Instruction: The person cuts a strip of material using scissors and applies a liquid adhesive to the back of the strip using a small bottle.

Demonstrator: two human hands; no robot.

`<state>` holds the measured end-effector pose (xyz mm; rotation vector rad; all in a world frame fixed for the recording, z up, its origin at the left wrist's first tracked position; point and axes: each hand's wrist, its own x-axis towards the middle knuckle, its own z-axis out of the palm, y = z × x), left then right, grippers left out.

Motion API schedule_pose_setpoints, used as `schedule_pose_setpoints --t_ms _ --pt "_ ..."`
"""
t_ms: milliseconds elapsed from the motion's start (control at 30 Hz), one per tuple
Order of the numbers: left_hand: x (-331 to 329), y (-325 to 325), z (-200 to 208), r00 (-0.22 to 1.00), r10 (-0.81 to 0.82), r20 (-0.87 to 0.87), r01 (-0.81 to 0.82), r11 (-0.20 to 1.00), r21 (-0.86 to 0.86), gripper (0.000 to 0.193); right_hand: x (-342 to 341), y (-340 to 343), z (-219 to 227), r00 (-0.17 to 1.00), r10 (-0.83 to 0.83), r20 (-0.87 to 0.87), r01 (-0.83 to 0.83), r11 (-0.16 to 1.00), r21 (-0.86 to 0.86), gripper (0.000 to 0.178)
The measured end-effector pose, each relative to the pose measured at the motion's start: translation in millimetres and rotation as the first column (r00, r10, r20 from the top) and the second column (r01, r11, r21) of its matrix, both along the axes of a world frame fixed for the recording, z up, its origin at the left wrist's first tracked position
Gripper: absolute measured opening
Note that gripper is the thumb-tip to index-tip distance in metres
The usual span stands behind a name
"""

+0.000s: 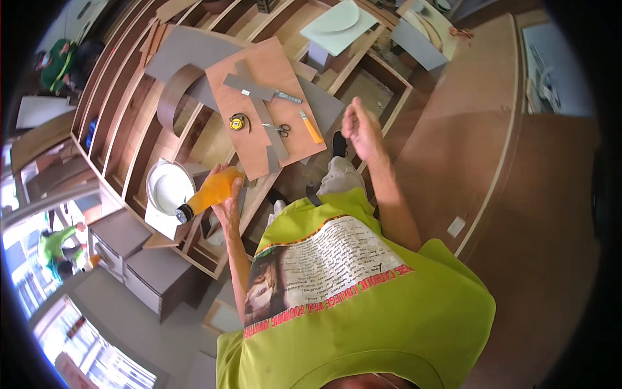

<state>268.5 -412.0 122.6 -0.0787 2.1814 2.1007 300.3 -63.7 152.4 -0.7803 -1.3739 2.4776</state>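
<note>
My left hand is wrapped round a bottle of orange liquid, tilted with its dark cap toward the lower left. My right hand is raised to the right of the wooden board, fingers loosely extended, with nothing visible in it. On the board lie a yellow tape measure, dark-handled scissors and a yellow-handled cutter. A flat grey tool with a dark handle rests across grey strips.
Under the board stretches a wooden frame with several long compartments. A round white piece sits left of the bottle, and a curved brown panel stands farther off. Grey drawer units are at left. Two other people are at the far left.
</note>
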Motion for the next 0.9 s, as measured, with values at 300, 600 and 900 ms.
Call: schedule_pose_setpoints --t_ms 300,600,900 --pt "13.9 120.5 -1.6 0.912 0.410 0.024 -0.408 0.911 -0.056 0.062 -67.5 219.1 -63.9 0.982 0.063 0.176 -0.094 0.980 0.174 0.035" --pt "32.7 166.2 26.3 0.811 0.583 -0.052 -0.583 0.797 -0.158 0.061 -121.1 278.9 -145.9 0.855 0.344 0.389 -0.413 0.905 0.106 0.034" --pt "107.1 100.1 36.8 0.432 0.886 -0.168 -0.898 0.440 0.012 0.059 -76.8 194.3 -218.9 0.434 0.757 0.488 -0.828 0.549 -0.114 0.030"
